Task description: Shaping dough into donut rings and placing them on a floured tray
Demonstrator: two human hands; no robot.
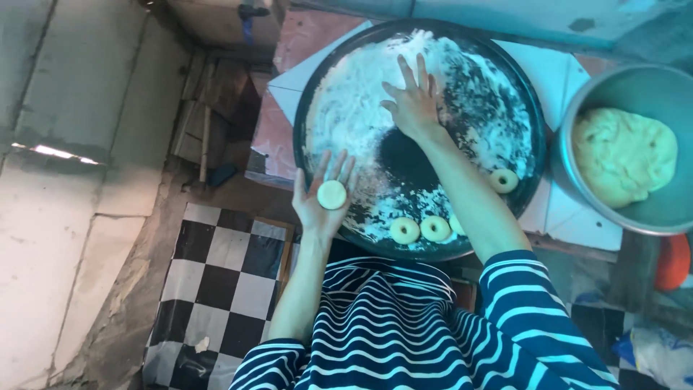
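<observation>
We cradle dough disc [332, 194] on left hand [320, 201], fingers spread; right hand [413, 108] splayed flat on floured tray [315, 94]; disc seems soft, light; lift by edges.

dough ring [456, 225] half hidden behind right forearm, metal bowl [577, 123] & orange thing [673, 261] cut off at right edge

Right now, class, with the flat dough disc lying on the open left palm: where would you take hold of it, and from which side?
Pinch the dough disc at its rim, coming from above with the right hand. It lies flat and face-up on the left hand, whose fingers are spread open, so the edge is exposed all round. Being soft, it would likely dent if pressed in the middle.
</observation>
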